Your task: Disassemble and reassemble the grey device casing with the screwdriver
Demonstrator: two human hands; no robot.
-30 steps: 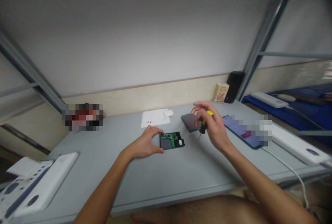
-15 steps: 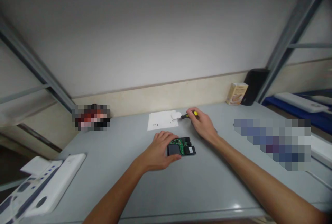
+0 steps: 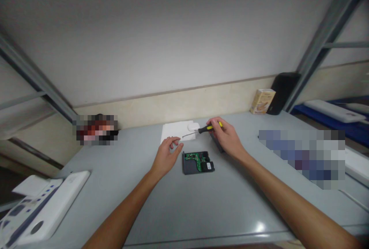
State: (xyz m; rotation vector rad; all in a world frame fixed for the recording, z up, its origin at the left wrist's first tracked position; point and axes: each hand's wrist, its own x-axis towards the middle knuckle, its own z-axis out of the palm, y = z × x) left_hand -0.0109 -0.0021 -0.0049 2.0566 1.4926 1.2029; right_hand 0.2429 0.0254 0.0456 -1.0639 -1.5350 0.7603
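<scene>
My right hand (image 3: 226,135) grips a black-and-yellow screwdriver (image 3: 205,129), its thin shaft pointing left over the white paper (image 3: 175,126). A tiny dark speck, perhaps a screw, shows at the tip. Close to that tip is my left hand (image 3: 167,154), empty, with thumb and forefinger apart. Below both hands lies a dark device with an exposed green circuit board (image 3: 197,157), which neither hand touches. A dark flat piece (image 3: 218,143) lies partly hidden beneath my right hand. Several small dark specks on the paper are partly covered by my left fingers.
A small white rounded case (image 3: 193,126) rests on the paper. At the back right stand a yellowish box (image 3: 262,101) and a black upright object (image 3: 283,93). White equipment (image 3: 62,206) sits at the left edge. Blurred-out items lie at both sides of the grey table (image 3: 184,210).
My left hand has let go of the circuit-board device and moved up and left toward the screwdriver tip. The screwdriver tip has shifted left, with my right hand still around the handle.
</scene>
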